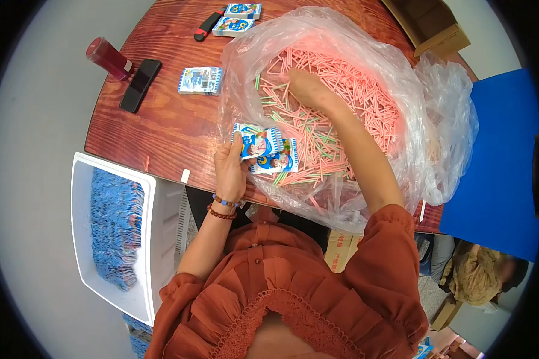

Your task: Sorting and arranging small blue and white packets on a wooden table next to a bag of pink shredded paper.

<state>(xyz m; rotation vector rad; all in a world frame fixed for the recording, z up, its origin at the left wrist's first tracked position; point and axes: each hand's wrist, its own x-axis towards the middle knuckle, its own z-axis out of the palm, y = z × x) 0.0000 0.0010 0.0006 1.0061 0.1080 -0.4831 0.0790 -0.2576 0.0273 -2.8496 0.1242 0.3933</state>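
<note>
Reddish wood on the table is showing beyond the left hand, which is pinching a small blue-and-white packet between thumb and fingers. Another packet is overlapping it, just right of that hand. Farther off and to its right, the right hand is dipping into a clear plastic bag, fingers curling down among pink and green sticks; whether it is grasping any, I cannot tell. Left of the left hand, a white bin is standing.
</note>
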